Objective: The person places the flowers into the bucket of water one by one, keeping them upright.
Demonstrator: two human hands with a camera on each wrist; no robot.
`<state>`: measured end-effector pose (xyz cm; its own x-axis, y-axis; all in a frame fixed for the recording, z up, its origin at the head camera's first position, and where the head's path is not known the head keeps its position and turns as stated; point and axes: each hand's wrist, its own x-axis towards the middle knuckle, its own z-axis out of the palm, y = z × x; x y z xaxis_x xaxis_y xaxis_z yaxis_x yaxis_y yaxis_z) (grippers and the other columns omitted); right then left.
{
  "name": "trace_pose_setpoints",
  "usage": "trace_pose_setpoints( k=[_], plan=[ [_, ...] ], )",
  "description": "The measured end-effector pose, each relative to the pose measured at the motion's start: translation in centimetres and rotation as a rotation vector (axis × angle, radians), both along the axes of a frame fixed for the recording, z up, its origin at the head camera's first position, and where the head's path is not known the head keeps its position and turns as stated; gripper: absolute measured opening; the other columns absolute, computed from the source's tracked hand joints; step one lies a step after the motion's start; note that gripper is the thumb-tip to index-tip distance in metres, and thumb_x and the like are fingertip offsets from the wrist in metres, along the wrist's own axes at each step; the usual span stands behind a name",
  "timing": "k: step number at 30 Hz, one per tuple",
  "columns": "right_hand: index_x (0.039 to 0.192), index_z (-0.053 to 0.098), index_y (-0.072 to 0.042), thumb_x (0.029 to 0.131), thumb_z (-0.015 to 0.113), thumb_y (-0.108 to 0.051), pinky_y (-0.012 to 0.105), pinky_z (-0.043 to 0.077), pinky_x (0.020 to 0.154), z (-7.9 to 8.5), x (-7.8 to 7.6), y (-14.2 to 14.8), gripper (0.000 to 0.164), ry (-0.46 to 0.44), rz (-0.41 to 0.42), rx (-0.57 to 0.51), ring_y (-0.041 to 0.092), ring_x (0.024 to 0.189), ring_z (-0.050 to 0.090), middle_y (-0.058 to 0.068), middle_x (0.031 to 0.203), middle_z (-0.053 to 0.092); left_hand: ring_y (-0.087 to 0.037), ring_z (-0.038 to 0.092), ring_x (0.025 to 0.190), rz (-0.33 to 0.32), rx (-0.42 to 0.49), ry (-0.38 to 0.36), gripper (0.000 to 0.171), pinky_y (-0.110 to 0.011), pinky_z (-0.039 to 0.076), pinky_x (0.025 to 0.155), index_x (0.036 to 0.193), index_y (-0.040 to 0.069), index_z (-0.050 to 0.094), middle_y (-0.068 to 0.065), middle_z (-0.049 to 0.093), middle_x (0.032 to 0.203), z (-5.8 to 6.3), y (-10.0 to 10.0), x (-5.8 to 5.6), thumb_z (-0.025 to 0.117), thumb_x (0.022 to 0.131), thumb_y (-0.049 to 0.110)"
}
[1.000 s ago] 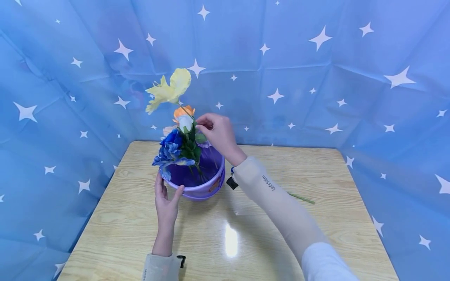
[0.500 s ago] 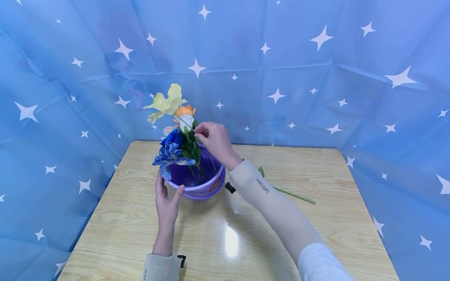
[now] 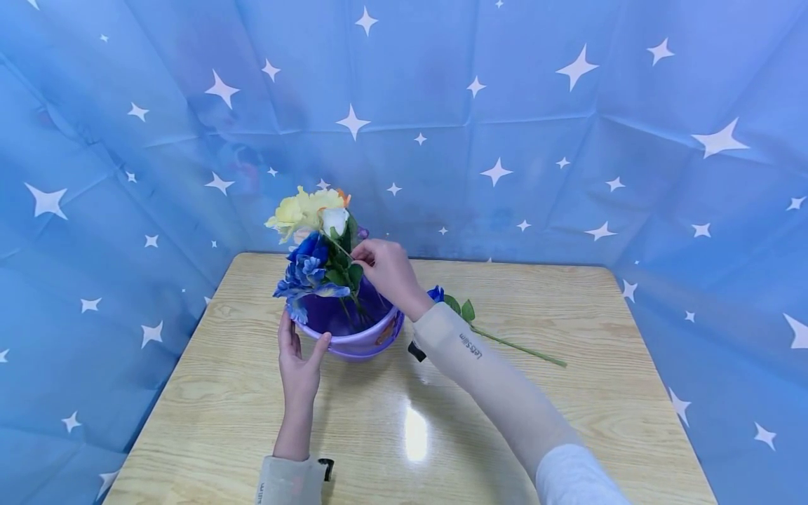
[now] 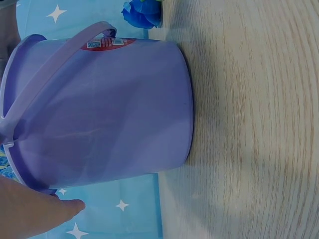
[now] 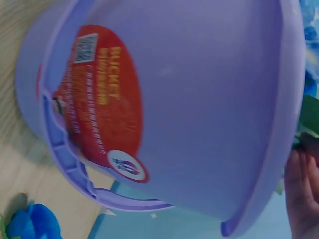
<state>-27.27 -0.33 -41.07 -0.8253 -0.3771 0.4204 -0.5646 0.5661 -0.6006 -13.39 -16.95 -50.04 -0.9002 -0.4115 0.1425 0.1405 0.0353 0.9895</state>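
Observation:
A purple bucket (image 3: 360,344) stands on the table, holding several artificial flowers. My left hand (image 3: 299,368) grips its near-left rim, thumb on the front and fingers round the side. Over the right side of the bucket, my right hand (image 3: 388,270) pinches the thin stem of a yellow flower (image 3: 297,212); the bloom leans left across an orange one. A white rose (image 3: 335,221) and blue flowers (image 3: 308,275) fill the left of the bucket. In the right wrist view the fingers (image 5: 299,196) are just past the rim, beside green leaves.
A blue rose (image 3: 467,311) lies on the wooden table (image 3: 568,421), right of the bucket and partly hidden by the right forearm. The bucket's handle (image 4: 55,64) hangs down along its side. A blue cloth with white stars (image 3: 536,105) surrounds the table.
My right hand has moved down with the yellow flower, whose bloom has sunk from high above the others to beside the white rose. More of the blue rose shows. My left hand stays put.

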Motion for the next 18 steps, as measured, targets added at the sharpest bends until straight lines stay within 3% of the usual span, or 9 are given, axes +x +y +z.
trace_pose_setpoints(
  k=[4,9,18],
  plan=[
    [0.103,0.075,-0.011,0.092,0.065,0.000,0.025,0.061,0.074,-0.6,0.5,0.3,0.019,-0.023,0.002,0.029,0.014,0.083,0.070,0.004,0.097,0.076,-0.018,0.016,0.155,0.006,-0.003,-0.001,0.088,-0.037,0.013,0.131,0.159,0.013,0.021,-0.001,0.023,0.166,-0.1,0.0,0.0,0.073,0.089,0.006],
    [0.106,0.075,-0.009,0.093,0.068,-0.007,0.027,0.062,0.073,-1.1,1.0,0.9,0.015,-0.053,-0.001,0.051,0.015,0.082,0.071,0.005,0.096,0.076,-0.018,0.018,0.155,0.013,-0.005,0.005,0.085,-0.034,0.014,0.131,0.159,0.012,0.023,-0.001,0.025,0.165,-0.1,0.0,0.0,0.072,0.090,0.007],
    [0.099,0.075,-0.008,0.089,0.074,-0.008,0.024,0.062,0.073,-1.9,1.4,3.4,0.010,-0.045,-0.008,-0.060,0.015,0.082,0.072,0.005,0.096,0.077,-0.020,0.017,0.155,0.021,0.010,0.017,0.085,-0.035,0.013,0.131,0.158,0.009,0.023,-0.005,0.024,0.165,-0.1,0.1,0.0,0.072,0.089,0.004]
  ],
)
